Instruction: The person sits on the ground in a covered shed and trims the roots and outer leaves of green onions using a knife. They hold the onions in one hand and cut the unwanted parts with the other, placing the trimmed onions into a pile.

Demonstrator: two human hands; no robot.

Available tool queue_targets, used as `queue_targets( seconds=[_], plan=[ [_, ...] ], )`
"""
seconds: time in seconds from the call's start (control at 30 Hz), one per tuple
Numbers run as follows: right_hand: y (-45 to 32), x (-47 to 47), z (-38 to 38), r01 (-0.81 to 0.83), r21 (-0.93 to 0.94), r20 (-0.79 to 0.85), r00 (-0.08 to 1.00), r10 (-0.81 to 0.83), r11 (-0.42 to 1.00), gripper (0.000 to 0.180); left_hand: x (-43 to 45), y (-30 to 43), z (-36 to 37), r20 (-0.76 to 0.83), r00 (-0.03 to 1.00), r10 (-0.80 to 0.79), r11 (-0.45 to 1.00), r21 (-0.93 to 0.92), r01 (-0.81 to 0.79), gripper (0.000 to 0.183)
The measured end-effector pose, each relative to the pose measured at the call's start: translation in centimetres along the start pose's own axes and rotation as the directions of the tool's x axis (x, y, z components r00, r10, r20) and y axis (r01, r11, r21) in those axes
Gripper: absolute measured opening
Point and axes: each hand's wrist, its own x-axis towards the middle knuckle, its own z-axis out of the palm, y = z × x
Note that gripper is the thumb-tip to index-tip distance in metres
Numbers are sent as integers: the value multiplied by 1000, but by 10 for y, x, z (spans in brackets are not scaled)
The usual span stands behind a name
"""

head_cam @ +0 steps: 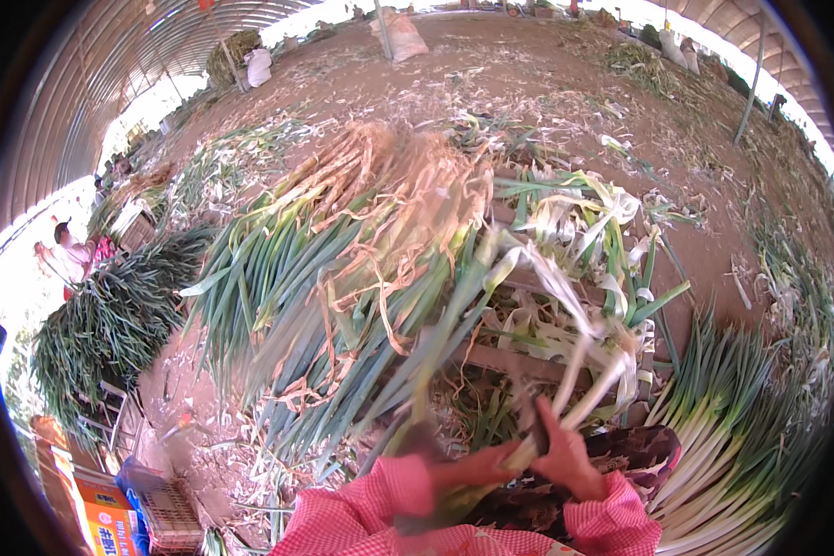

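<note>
My left hand (483, 465) is closed around the lower part of some long green onions (601, 389), close to my lap. Their pale stems rise up and to the right, with peeled, whitish leaf sheaths (552, 274) trailing beside them. At the same stems, my right hand (568, 459) grips a dark, narrow tool (538, 425), possibly a small knife; motion blur hides its shape. In front of me lies a big heap of untrimmed green onions (320, 257), dry brown roots and husks at its far end. Peeled onions (709, 445) with clean white stems lie to my right.
Stripped leaves (549, 326) cover a wooden frame right of the heap. At left are a dark green onion pile (125, 313), a person (76, 254), a plastic crate (170, 514) and a printed carton (104, 514). Sacks (399, 38) and metal posts stand farther off.
</note>
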Motion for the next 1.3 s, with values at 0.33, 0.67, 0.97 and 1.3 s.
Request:
queue_targets(
  seconds=[0.33,0.67,0.97,1.3],
  plan=[
    [3,-7,-7,-154,101,-5,988,155,983,100,4,64,-111,-360,901,242,783,621,38,47],
    [-25,7,4,-186,101,150,974,169,977,102,107,3,-278,-648,595,474,275,752,599,21],
    [-12,-10,7,-131,97,141,983,116,987,99,14,77,-233,-473,871,-136,509,720,471,40],
    [-7,-41,24,6,146,123,992,-24,989,105,-89,87,-141,-349,898,-270,684,587,433,53]
  ],
)
